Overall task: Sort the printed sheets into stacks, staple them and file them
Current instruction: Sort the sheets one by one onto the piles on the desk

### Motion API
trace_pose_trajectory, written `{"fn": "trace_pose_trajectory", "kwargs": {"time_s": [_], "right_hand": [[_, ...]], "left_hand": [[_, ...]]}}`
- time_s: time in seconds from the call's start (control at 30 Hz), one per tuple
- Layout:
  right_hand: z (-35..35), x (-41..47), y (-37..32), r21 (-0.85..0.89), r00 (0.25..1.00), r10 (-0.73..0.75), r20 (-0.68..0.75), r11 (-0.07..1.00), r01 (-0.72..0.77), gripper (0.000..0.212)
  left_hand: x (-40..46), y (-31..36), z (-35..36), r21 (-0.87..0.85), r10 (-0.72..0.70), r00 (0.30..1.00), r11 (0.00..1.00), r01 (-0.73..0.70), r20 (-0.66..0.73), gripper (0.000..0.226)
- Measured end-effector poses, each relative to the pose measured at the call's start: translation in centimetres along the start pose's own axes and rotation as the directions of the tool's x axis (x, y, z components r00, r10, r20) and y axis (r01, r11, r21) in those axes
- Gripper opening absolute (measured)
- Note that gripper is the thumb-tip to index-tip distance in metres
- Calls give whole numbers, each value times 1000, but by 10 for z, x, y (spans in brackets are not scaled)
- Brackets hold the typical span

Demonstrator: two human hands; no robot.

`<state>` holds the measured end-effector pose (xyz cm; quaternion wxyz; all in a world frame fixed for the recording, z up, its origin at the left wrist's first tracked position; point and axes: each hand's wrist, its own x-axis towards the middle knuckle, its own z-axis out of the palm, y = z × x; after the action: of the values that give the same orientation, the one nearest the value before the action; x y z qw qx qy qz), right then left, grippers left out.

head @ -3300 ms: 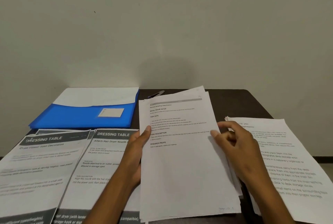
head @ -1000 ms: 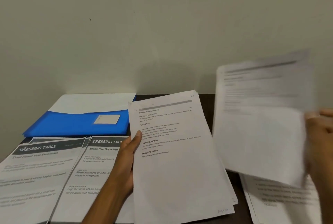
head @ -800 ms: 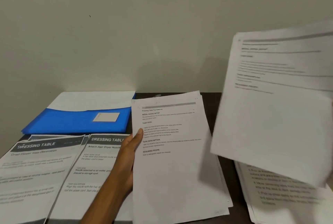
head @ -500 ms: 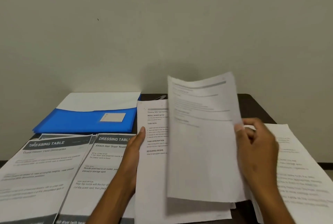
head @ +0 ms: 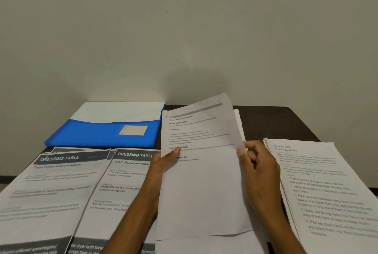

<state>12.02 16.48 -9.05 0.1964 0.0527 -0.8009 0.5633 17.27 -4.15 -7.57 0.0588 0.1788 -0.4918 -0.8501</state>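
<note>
Both forearms reached forward over the table point(head: 286, 118), the left hand point(head: 163, 163) gripping the left edge of the centre stack point(head: 202, 192) with its thumb on top, the right hand point(head: 259, 169) pinching the top sheet's right edge with curled fingers.

Folder point(head: 98, 135) was a bright blue with a little white label point(head: 133, 130) stuck on it, white paper poking out the top. The two dressing-table sheets point(head: 61, 188) were white with dark grey header bands and white lettering. Middle sheet point(head: 202, 182) was plain white, thin grey bar up top, tiny black text. Right stack point(head: 327, 188) was white with black print too. Table point(head: 282, 122) was dark brown, wall point(head: 184, 28) a dull off-white.
</note>
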Motion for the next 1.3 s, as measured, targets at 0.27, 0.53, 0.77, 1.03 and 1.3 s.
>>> {"fn": "trace_pose_trajectory", "kwargs": {"time_s": [0.27, 0.53, 0.77, 1.03, 1.3], "right_hand": [[-21, 0, 0, 94, 999, -17, 29, 995, 14, 30], [-38, -3, 26, 85, 962, 184, 202, 975, -204, 36], [-37, -1, 18, 176, 922, 170, 349, 954, -243, 41], [-31, -2, 29, 93, 974, 80, 211, 991, -101, 73], [-32, 0, 39, 102, 989, 41, 139, 993, -55, 63]], "left_hand": [[0, 0, -2, 27, 43, 999, 999, -43, -17, 20], [3, -1, -5, -35, 73, 997, 997, -74, -30, 24], [-4, -4, -2, -126, 30, 1000, 992, -30, 1, 26], [-3, -9, 0, -77, 20, 999, 997, -16, 44, 27], [13, -16, -5, 168, 244, 969, 957, -235, -33, 51]]}}
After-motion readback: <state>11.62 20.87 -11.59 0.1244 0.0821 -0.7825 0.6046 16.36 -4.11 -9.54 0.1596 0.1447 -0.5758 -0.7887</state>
